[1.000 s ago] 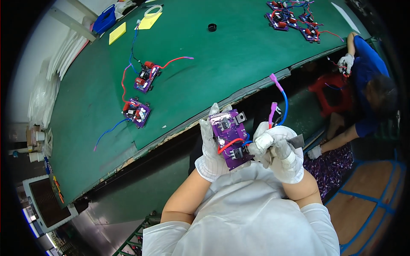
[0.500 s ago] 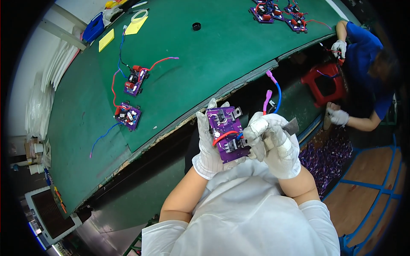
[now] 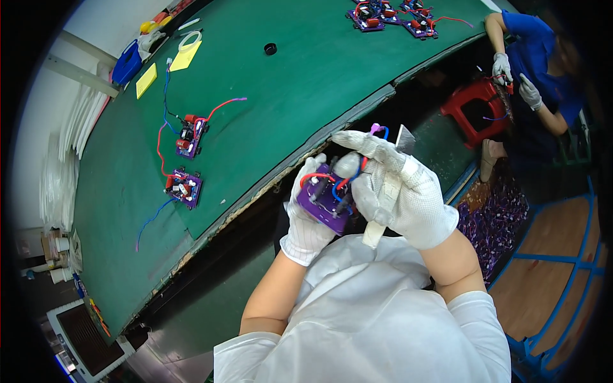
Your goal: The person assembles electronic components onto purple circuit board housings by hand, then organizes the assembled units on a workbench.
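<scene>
Gloved in white, my left hand (image 3: 302, 225) is closed round the edge of a purple circuit board (image 3: 324, 216), held tilted in front of my chest. Red and blue wires (image 3: 345, 182) run from the board into the fingers of my right hand (image 3: 408, 198). That hand, also gloved, is closed round a flat metal blade (image 3: 405, 139) with a white-wrapped handle (image 3: 375, 233). The blade's tip sticks up past the knuckles, and the handle end comes out below the palm. A purple wire sleeve (image 3: 375, 128) shows above the fingers. Fingers hide part of the wires and the board's right side.
On the green table (image 3: 268, 96) lie two wired boards (image 3: 189, 137), a cluster of boards (image 3: 389, 16), a black ring (image 3: 271, 48) and yellow cards (image 3: 185, 56). A co-worker in blue (image 3: 536, 70) sits to the right, near a red stool (image 3: 472, 112). Many purple boards (image 3: 488, 223) are heaped below.
My right hand has moved up and turned, with the wires drawn against its fingers and the handle now showing. The board has tilted. The co-worker's lower hand has risen.
</scene>
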Demonstrator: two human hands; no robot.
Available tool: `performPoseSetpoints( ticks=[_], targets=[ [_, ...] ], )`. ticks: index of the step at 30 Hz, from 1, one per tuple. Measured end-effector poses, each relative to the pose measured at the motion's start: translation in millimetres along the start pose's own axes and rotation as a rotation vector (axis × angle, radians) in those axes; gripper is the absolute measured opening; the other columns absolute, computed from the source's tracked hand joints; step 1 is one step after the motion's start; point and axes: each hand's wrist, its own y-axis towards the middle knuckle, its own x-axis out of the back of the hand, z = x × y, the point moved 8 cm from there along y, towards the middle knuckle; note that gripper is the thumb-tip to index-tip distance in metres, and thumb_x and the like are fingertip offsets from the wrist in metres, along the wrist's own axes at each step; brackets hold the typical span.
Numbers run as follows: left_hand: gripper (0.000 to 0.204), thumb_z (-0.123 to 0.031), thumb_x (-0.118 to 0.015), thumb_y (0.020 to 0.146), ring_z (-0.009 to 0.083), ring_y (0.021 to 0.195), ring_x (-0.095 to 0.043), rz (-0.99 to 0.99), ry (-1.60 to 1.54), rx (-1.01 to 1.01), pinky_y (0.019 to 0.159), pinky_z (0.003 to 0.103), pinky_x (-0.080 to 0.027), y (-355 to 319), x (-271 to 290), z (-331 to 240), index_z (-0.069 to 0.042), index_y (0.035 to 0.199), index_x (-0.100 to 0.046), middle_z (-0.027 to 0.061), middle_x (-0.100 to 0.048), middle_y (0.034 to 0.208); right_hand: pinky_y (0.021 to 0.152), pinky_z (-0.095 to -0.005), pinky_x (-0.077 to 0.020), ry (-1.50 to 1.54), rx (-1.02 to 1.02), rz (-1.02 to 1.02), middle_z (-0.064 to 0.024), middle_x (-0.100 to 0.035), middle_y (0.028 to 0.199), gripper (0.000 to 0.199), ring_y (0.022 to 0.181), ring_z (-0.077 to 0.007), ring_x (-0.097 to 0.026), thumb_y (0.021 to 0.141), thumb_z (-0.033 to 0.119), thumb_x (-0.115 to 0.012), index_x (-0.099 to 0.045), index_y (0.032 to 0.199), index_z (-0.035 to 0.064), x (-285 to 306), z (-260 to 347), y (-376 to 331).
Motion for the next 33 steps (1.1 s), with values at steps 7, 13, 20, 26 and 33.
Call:
performPoseSetpoints(
  ticks=[7, 13, 20, 26, 33],
  targets=[
    [0.075, -0.064, -0.054, 0.078, 0.0235, 0.109, -0.055, -0.09, -0.744, 0.34, 0.091, 0.041, -0.048, 4.9, -2.5, 46.8, -0.007, 0.127, -0.043, 0.0117, -0.053, 0.121, 0.056, -0.0235, -0.0476, 0.172, -0.198, 0.063, -0.0123, -0.059, 0.107, 0.051, 0.07, -0.0156, -0.06, 0.095, 0.034, -0.04, -0.043, 0.129, -0.0032, 4.9, -4.1, 12.2],
    [0.071, -0.067, -0.035, 0.084, 0.0266, 0.086, -0.063, -0.013, -0.855, 0.527, 0.066, 0.039, -0.056, 4.0, -28.4, 27.9, -0.009, 0.125, -0.046, 0.0143, -0.058, 0.107, 0.051, -0.0216, -0.0465, -0.155, -0.125, 0.066, -0.0081, -0.058, 0.091, 0.056, 0.061, -0.0125, -0.057, 0.094, 0.043, -0.039, -0.048, 0.125, -0.0029, 22.7, 3.8, 24.7],
    [0.089, -0.078, -0.025, 0.078, 0.0249, 0.09, -0.063, 0.118, -0.793, 0.601, 0.065, 0.034, -0.056, -2.0, -24.3, 41.1, -0.007, 0.128, -0.042, 0.0166, -0.058, 0.109, 0.057, -0.0244, -0.0446, -0.548, -0.053, 0.237, -0.0071, -0.057, 0.077, 0.042, 0.062, -0.0122, -0.053, 0.094, 0.027, -0.04, -0.053, 0.119, -0.0046, -2.0, 22.7, 27.5],
    [0.075, -0.069, -0.029, 0.085, 0.0226, 0.073, -0.064, 0.107, -0.71, 0.541, 0.056, 0.03, -0.056, 14.1, -38.0, 26.8, -0.006, 0.121, -0.047, 0.0147, -0.061, 0.095, 0.066, -0.034, -0.0489, -0.745, 0.364, 0.394, -0.0149, -0.065, 0.089, 0.033, 0.071, -0.0274, -0.062, 0.083, 0.002, -0.048, -0.054, 0.116, 0.0007, -1.1, 32.2, 23.8],
    [0.068, -0.062, -0.03, 0.09, 0.0243, 0.07, -0.065, 0.087, -1.021, 0.706, 0.05, 0.032, -0.055, 4.1, -36.8, 39.9, -0.005, 0.123, -0.043, 0.0134, -0.058, 0.096, 0.061, -0.0348, -0.0491, -1.01, 0.483, 0.537, -0.0139, -0.062, 0.08, 0.031, 0.066, -0.0292, -0.06, 0.079, 0.002, -0.051, -0.056, 0.11, 0.0023, -1.9, 29.2, 15.6]
  ],
)
